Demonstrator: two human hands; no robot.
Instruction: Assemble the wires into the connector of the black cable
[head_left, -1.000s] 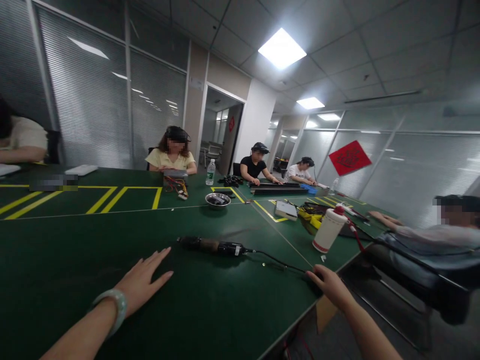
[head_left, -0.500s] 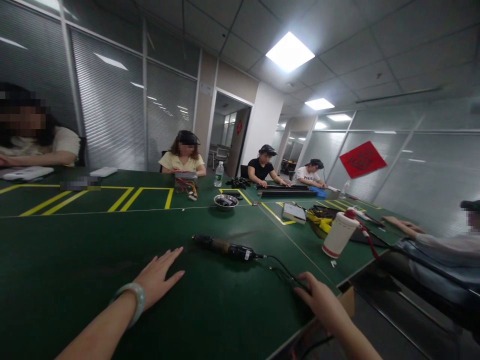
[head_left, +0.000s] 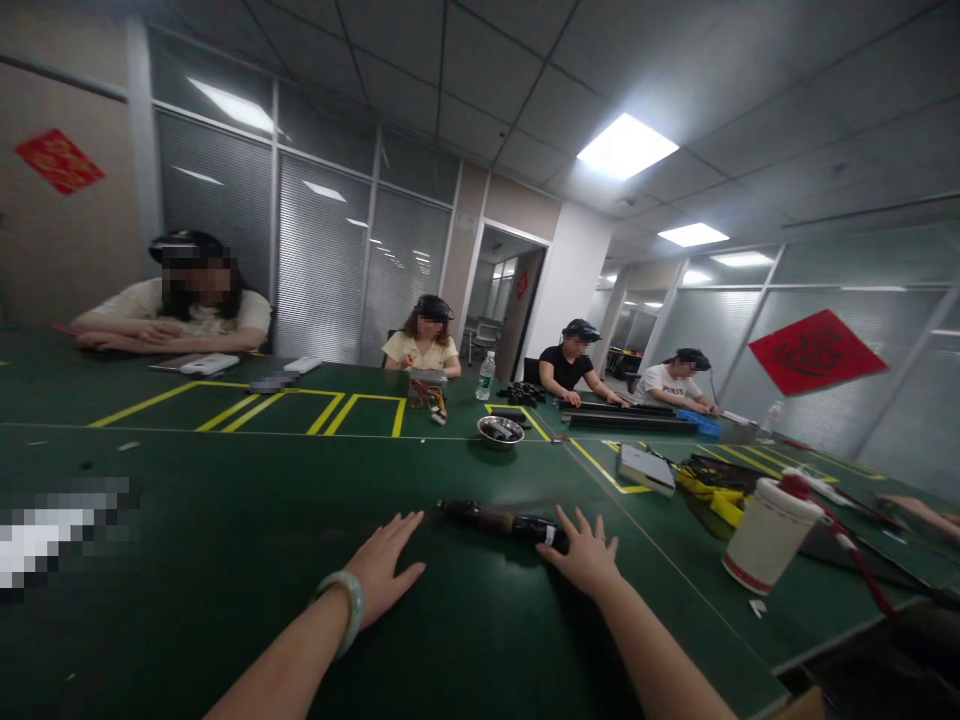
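One black tool (head_left: pixel 504 524) lies on the worktop (head_left: pixel 225 540), apparently not yet gripped or lifted, left hand (head_left: pixel 381 566) splayed, empty, near its tip, right hand (head_left: pixel 589 560) spread at its other end.

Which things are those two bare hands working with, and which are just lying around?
Seems in use:
black tool, near the left hand and right hand

Seem just lying about:
metal bowl
green-labelled bottle
red-topped white tumbler
pale flat box
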